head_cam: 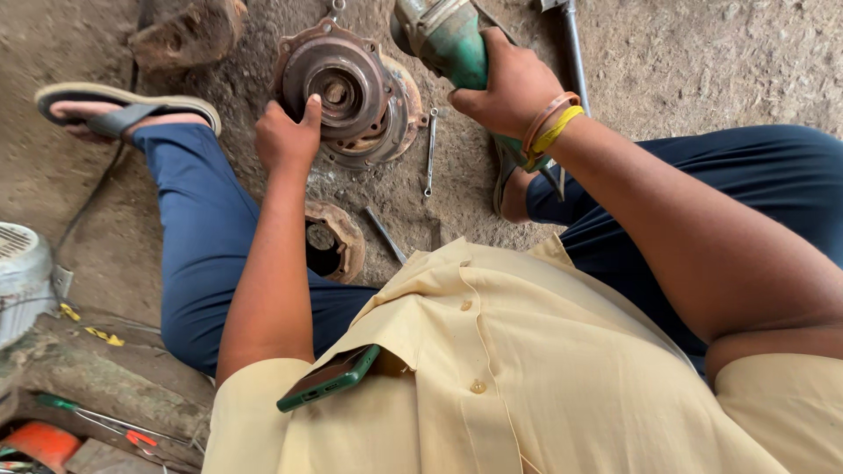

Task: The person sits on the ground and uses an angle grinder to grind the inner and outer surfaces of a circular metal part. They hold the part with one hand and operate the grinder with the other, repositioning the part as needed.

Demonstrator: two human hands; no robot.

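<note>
head | left hand [285,136] pressing rusty hub [347,92] | right hand [505,88] clamped on grinder [448,39]

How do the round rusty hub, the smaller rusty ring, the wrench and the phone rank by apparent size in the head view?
1. Round rusty hub, largest.
2. Phone, though nearness to the camera enlarges it.
3. Smaller rusty ring, much like the phone; unsure.
4. Wrench, thinnest.

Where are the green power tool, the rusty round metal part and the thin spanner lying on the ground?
green power tool [452,44], head view, on its green body.
rusty round metal part [338,88], head view, on its raised centre.
thin spanner [430,154], head view, on its shaft.
</note>
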